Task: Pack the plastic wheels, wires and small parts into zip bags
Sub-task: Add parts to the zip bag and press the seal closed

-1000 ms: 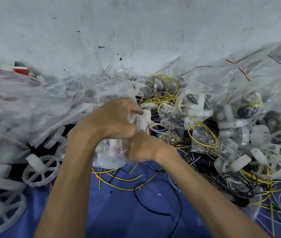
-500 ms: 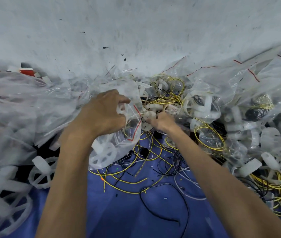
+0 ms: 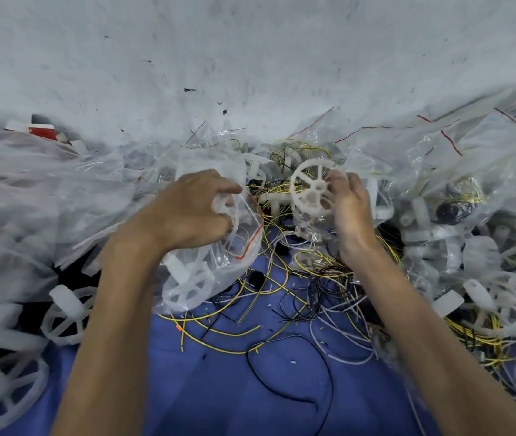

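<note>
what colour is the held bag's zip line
Red zip line, clearest in the head view.

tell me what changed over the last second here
The right hand let go of the zip bag, moved right and now grips a white wheel raised beside the bag's open mouth. The left hand still holds the bag, one wheel inside. Loose wires lie as before.

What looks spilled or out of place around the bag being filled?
Loose yellow wires and a black wire lie tangled across the blue surface below the zip bag that the left hand grips, with tiny cut bits scattered among them. The wheel in the right hand looks whole; no damage shows.
</note>
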The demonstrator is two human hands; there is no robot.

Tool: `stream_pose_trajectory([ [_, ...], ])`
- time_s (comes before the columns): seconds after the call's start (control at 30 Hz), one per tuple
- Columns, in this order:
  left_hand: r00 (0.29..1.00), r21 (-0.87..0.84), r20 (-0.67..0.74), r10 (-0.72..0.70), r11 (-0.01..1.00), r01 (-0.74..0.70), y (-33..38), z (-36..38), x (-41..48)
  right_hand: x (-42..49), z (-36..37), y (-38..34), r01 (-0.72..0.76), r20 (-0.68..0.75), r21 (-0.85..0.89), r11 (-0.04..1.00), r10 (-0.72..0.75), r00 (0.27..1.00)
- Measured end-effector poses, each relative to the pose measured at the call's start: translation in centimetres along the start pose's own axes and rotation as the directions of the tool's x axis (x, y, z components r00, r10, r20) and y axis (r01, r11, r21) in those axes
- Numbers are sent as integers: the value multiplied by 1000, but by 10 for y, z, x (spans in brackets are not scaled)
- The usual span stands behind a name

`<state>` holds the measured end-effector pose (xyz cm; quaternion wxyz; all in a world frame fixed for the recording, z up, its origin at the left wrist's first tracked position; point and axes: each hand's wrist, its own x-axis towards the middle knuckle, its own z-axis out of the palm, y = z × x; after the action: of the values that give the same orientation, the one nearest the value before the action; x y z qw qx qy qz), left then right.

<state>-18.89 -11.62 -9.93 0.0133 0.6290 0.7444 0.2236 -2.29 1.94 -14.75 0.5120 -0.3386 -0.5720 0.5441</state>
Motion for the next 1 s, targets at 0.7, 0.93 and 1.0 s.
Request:
stream_pose_trajectory([
  [0.7,998,-560,-29,-55,828,30,39,7,-2,-31,-9,-43,-302,687,102,948,152,711],
  [0.93,1000,-461,-24,11,887,-21,44,-2,-8,-50,-2,-48,2,682,-424,905,318,659],
  [1.0,999,-454,-4,45,890,-42,48,-3,-10,-53,0,-49,175,662,-558,811,309,683],
])
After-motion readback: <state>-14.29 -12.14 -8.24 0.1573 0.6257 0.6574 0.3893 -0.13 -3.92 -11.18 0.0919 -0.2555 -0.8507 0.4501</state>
